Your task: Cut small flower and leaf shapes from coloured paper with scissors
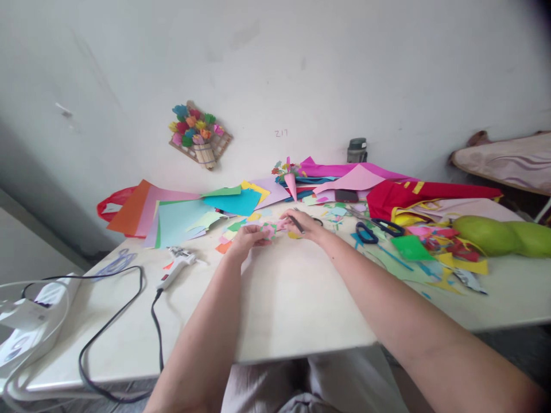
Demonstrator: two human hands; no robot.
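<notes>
Both my arms reach out over the white table [293, 304]. My left hand [246, 237] pinches a small pink paper piece [270, 230], fingers closed on it. My right hand [305, 222] is closed round a thin dark pencil-like tool [296, 224] whose tip points toward the pink piece. Small coloured paper scraps [230, 235] lie around both hands.
A white glue gun [176, 267] with a black cord lies at the left. Coloured paper sheets [181, 221] are stacked at the back left. Blue-handled scissors [365, 232], a red cloth [400, 195], green gourd-like things [501, 235] and paper offcuts sit at the right. A paper-flower basket [198, 135] hangs on the wall.
</notes>
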